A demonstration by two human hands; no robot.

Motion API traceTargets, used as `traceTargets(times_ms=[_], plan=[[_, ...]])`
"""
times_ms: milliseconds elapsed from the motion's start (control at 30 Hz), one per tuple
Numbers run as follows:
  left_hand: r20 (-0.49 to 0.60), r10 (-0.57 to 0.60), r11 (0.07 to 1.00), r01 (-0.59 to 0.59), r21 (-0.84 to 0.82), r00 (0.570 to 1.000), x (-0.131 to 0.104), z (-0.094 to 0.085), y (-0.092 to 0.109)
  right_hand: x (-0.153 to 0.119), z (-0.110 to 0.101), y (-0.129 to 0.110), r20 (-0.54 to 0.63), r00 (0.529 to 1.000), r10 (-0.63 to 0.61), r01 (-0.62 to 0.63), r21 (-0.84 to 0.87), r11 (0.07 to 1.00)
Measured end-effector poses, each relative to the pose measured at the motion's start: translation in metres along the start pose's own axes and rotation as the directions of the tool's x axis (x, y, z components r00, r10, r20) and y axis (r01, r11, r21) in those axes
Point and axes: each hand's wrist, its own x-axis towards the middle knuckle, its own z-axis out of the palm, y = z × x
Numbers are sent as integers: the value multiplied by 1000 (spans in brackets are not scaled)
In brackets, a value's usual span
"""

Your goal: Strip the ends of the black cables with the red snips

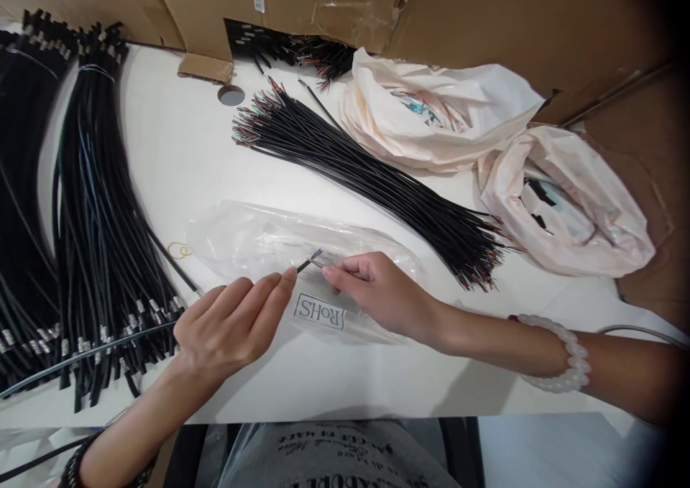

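My left hand [237, 323] is closed around a black cable [303, 266], its stripped end pointing up and to the right past the fingertips. At that end, my right hand [371, 287] pinches something thin, too small to make out, touching or nearly touching the bared wires. Both hands are over a clear plastic bag [242, 236] marked RoHS, which lies flat on the white table [162, 143]. Behind them a large bundle of black cables [366, 179] lies diagonally, with coloured wire ends showing at both ends.
Thick bundles of black cables with metal connectors [102, 186] cover the left side. Two pale plastic bags [431, 143] stand open at the back right. Cardboard [323, 6] walls the rear. A yellow ring-shaped band [178, 250] lies left of the clear bag.
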Motion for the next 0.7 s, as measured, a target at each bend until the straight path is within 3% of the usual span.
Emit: traceTargets(times_ms=[167, 367, 567, 700], plan=[[23, -15, 1000, 16, -15, 1000, -2, -1, 0, 5, 0, 4, 4, 1000, 0, 1, -31, 1000], [51, -74, 995, 77, -58, 996, -6, -1, -2, 6, -15, -5, -50, 999, -18, 9, -160, 987], [116, -128, 986, 139, -93, 985, -1, -5, -10, 7, -24, -14, 81, 986, 144, -116, -278, 954], [171, -106, 991, 118, -63, 980, 4, -8, -17, 13, -25, -15, 166, 952, 259, -218, -229, 949]])
